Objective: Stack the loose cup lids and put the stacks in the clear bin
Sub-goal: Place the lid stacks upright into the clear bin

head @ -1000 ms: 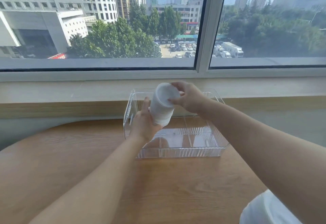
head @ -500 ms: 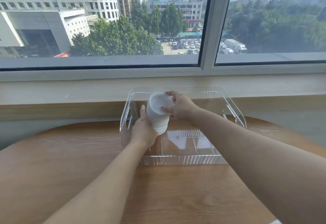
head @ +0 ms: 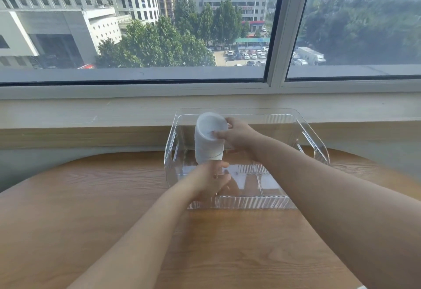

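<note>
- Head view first takes in the window (head: 136, 26), which fills the far half of the scene, with its sill running left to right just behind the work area.
- Next largest is the wooden desk (head: 91, 220), which carries the clear bin (head: 314, 147); the bin sits at the far edge of the desk, a little right of centre.
- Change since a second ago: the stack of white cup lids (head: 208, 138) was held higher, above the bin's near-left part, and it is now lower, inside the bin's walls on the left side. The camera has also tipped, so the bin appears more centred.
- Meaning for the task, as a judgement: this stack is in the placing step and nearly delivered; whether its lower end touches the bin floor cannot be told.
- Right hand (head: 237, 133) reaches in from the right, and its fingers (head: 219, 134) curl over the stack's upper, far end, grasping the top rim.
- Left hand (head: 209, 179) is at the stack's near, lower end, where the thumb and fingers close round the bottom edge and support it.
- Stack itself leans slightly, its top tilted toward the far left, and is held between the two hands, one at each end.
- Risk, as a judgement: releasing one end early could let the lids slide apart.
</note>
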A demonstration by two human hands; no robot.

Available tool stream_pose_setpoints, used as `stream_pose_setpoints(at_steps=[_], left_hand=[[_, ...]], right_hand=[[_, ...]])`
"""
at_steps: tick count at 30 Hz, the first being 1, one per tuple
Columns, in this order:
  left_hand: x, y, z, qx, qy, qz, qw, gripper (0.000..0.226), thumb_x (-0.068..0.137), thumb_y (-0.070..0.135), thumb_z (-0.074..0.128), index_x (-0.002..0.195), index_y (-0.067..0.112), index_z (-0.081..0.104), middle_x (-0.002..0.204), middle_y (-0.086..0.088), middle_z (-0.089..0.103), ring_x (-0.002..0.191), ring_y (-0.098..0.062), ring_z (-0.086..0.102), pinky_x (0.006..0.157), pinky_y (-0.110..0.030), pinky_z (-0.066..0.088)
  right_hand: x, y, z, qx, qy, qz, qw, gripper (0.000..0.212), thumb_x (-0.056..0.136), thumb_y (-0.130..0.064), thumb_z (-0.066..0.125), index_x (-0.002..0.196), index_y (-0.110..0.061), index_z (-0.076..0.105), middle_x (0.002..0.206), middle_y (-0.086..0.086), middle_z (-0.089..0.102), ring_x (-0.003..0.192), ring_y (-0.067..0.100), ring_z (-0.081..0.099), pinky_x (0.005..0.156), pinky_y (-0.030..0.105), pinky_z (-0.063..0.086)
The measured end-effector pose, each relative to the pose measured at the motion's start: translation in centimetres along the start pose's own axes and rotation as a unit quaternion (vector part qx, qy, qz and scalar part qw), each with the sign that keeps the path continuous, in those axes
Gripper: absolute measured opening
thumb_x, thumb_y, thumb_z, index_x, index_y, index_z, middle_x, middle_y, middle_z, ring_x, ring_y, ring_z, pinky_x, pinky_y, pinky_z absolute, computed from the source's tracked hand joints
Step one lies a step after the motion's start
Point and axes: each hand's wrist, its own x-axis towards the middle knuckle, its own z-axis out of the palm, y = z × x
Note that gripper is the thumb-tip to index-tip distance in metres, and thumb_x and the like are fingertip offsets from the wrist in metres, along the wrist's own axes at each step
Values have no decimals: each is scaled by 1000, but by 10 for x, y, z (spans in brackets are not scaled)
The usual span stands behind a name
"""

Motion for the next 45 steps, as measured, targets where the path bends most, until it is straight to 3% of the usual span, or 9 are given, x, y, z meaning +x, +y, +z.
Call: stream_pose_setpoints(at_steps=[6,10,14,16,20,24,31,39,45], left_hand=[[6,-9,-5,-15,23,-10,1000,57,107,42,53,161,27,38,138,5,64,124,-13,63,95,-26,51],[8,-15,-3,-17,26,2,1000,58,106,44,54,160,31,37,141,3,63,105,-11,71,94,-30,54],[4,-9,-6,5,39,12,999,57,107,43,53,160,30,38,155,5,51,117,-14,66,92,-23,45],[2,-10,-7,18,38,12,999,59,108,43,52,162,27,36,156,4,51,129,-13,60,96,-22,40],[3,-17,-8,28,46,2,999,60,108,42,52,162,22,36,159,3,49,108,-1,57,92,-21,38],[4,-20,-7,47,75,20,996,60,106,42,54,161,23,37,165,5,41,146,-15,44,116,-32,36],[-13,-4,-9,20,114,53,992,62,103,40,62,160,29,40,163,7,43,150,-14,39,119,-33,34],[-75,46,11,10,141,156,978,63,99,34,72,156,24,47,156,3,52,144,-13,45,114,-25,32],[-123,75,53,-24,109,220,969,69,93,34,79,155,25,49,154,8,53,141,-9,47,120,-31,37]], right_hand=[[9,-2,7,11,-11,15,1000,67,96,-44,73,155,-31,43,141,-1,57,118,22,62,97,44,58],[13,-4,13,25,-6,10,1000,62,95,-43,74,150,-30,49,138,-2,60,120,22,62,100,45,57],[11,-6,14,15,-4,10,1000,58,95,-46,72,147,-30,53,138,-2,61,122,21,60,103,47,55],[9,-10,14,15,-11,13,1000,54,97,-45,70,146,-29,54,137,-2,61,120,21,61,93,41,59],[3,-16,18,12,-36,16,999,52,100,-45,67,148,-31,51,135,-2,58,116,19,60,67,27,53],[0,-19,19,26,-39,15,999,51,100,-47,66,146,-30,53,139,-1,59,117,19,61,61,23,55],[-33,-30,-5,-4,-18,4,1000,69,97,-53,67,156,-30,41,150,2,51,127,23,57,94,37,60],[-152,-47,-68,-72,14,-41,996,59,96,-49,70,148,-28,52,136,0,60,114,17,65,97,39,60],[-253,-24,-111,-112,-2,-55,992,52,97,-34,72,145,-24,55,129,-2,66,116,13,67,99,30,57]])
